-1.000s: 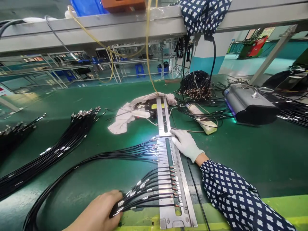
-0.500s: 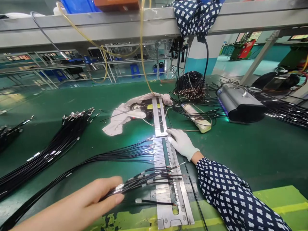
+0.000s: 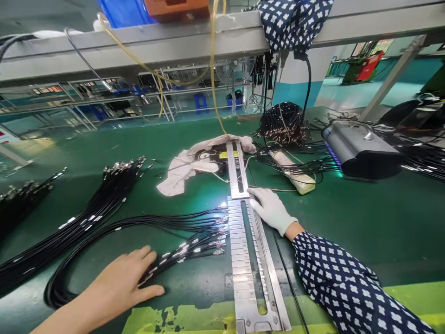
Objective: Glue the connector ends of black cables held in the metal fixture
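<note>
My bare left hand (image 3: 130, 278) is low over the green tabletop, fingers stretched and thumb apart. A bunch of black cables (image 3: 181, 253) with white labels emerges from between its thumb and fingers and lies on the table. The cables' connector ends (image 3: 219, 241) lie just left of a long slotted metal fixture (image 3: 243, 269). Gloved in white, my right hand (image 3: 273, 211) rests against the fixture's right edge, near its joint with the upper slotted metal bar (image 3: 238, 174). Its forefinger and thumb are apart; its other fingers are partly hidden.
More black cable bundles (image 3: 114, 195) lie at left. Behind the bar are a pale cloth (image 3: 174, 176) and a black device. A pale bottle-like object (image 3: 294, 171), a coiled cable heap (image 3: 283, 123) and a grey lamp-like unit (image 3: 361, 146) stand at right. A yellow hose (image 3: 213, 69) hangs down.
My left hand has opened and moved back from the fixture. The cables that lay across the fixture now lie on the table to its left. My right hand stays at the joint.
</note>
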Demonstrator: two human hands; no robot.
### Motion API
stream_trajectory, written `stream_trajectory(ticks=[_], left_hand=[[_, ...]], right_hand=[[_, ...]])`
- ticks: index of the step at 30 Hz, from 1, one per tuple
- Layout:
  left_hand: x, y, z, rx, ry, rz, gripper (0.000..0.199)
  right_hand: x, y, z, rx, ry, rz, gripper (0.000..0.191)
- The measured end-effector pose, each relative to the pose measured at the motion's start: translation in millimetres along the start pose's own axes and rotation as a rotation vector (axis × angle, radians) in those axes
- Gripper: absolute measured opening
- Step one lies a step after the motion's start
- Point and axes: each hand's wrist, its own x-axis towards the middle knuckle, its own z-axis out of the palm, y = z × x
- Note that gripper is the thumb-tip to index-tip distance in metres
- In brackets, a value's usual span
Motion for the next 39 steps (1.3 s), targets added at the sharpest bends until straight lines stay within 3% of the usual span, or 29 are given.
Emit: stream_trajectory(ticks=[4,7,10,13,15,18,20,22,23,26,28,33,36,38,39], left_hand=[[27.8,40.0,6.2,-0.090,-0.012,0.091,0.061],[44.2,65.1,10.3,-0.182,-0.015,0.077,0.039],[44.8,70.9,13.8,-0.204,-0.075,0.101,0.018],[38.8,66.8,11.5,-0.150,-0.139,0.153,0.015],[40.9,64.3,6.5,-0.093,-0.069,0.173,0.032],[59.5,62.9,-1.8,-0.052,0.044,0.205,0.077],[77.6,63.0,-6.3,-0.065,-0.009,0.218,0.103],[92.3,64.5,-10.0,-0.071,-0.071,0.224,0.114],[96.7,65.9,-11.5,-0.066,-0.079,0.223,0.106],[95.4,73.1,-12.9,-0.035,-0.086,0.226,0.046],[86.1,79.5,-10.4,-0.001,-0.114,0.241,0.021],[63.2,91.5,-7.4,0.037,-0.129,0.259,0.023],[56.1,86.2,-34.9,-0.018,-0.118,0.232,0.022],[49.2,75.2,-72.8,-0.117,-0.047,0.207,0.024],[43.8,67.6,-96.5,-0.238,0.057,0.181,0.022]], right_hand=[[-0.4,0.7,0.5,-0.001,0.003,-0.009,0.035],[-1.2,1.0,0.6,-0.009,0.004,-0.022,0.036],[-1.7,1.4,1.1,-0.012,0.011,-0.025,0.036],[-1.3,0.9,0.8,-0.006,0.012,-0.016,0.036],[-0.7,-0.1,0.0,0.000,0.007,-0.006,0.036],[0.1,-1.8,-1.7,0.004,0.001,0.004,0.036],[0.4,-2.5,-2.4,0.005,0.000,0.004,0.036],[0.5,-2.5,-2.5,0.006,0.000,0.000,0.036],[0.5,-2.2,-2.3,0.008,-0.001,-0.001,0.035],[0.3,-0.9,-1.4,0.012,0.001,0.000,0.035],[-0.1,-0.2,-0.8,0.016,0.004,0.005,0.035],[-1.1,-0.6,0.3,0.025,0.014,0.010,0.035],[-1.1,-0.9,0.5,0.026,0.018,0.007,0.035],[-0.9,-0.3,0.6,0.024,0.020,0.005,0.035],[-0.7,0.2,0.8,0.023,0.021,0.005,0.035]])
